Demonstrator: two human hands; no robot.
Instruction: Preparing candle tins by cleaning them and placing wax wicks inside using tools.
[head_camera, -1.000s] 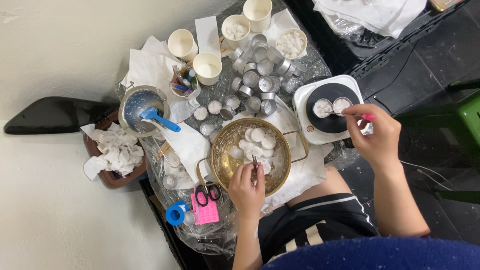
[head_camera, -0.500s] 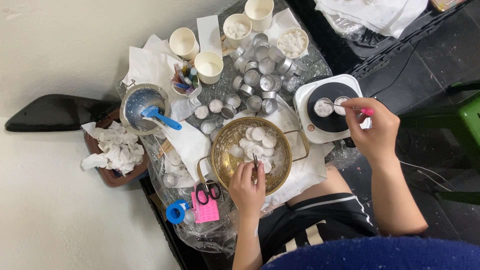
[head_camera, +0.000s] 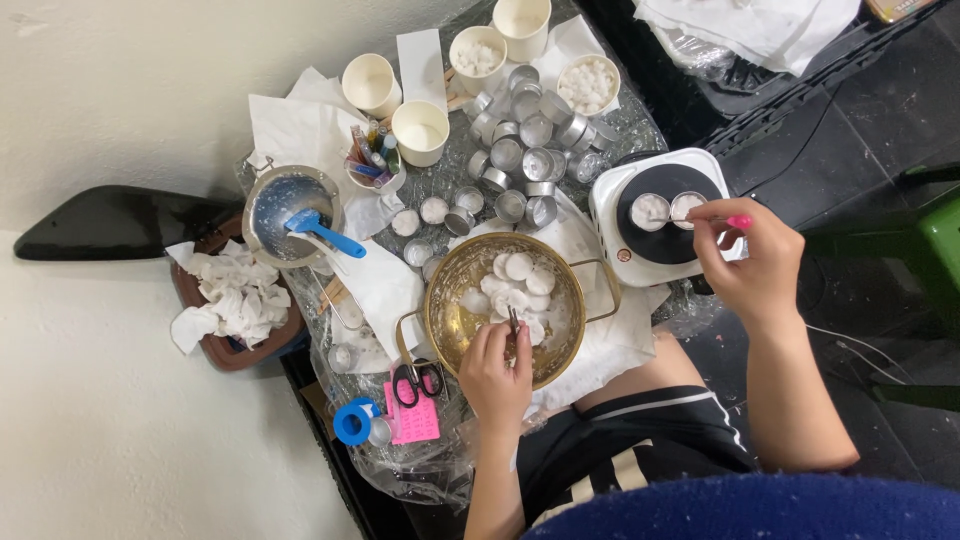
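I see the brass pot (head_camera: 505, 305) of white wax discs at the table's near edge, my left hand (head_camera: 497, 372) pinching tweezers (head_camera: 514, 322) over them. My right hand (head_camera: 752, 262), closed on a pink-tipped stick (head_camera: 712, 219), reaches two small tins (head_camera: 668, 209) on the white hotplate (head_camera: 660, 215) at the right edge, presumably warming. A pink card (head_camera: 412, 415) lies at the near-left corner.

The left hand (head_camera: 497, 372) is holding small tweezers (head_camera: 514, 322) over white discs (head_camera: 518, 267) in the gold bowl (head_camera: 450, 300). The right hand (head_camera: 745, 262) is holding a pink-tipped stick (head_camera: 722, 220) over two tins (head_camera: 668, 209) on the hot plate (head_camera: 610, 200).
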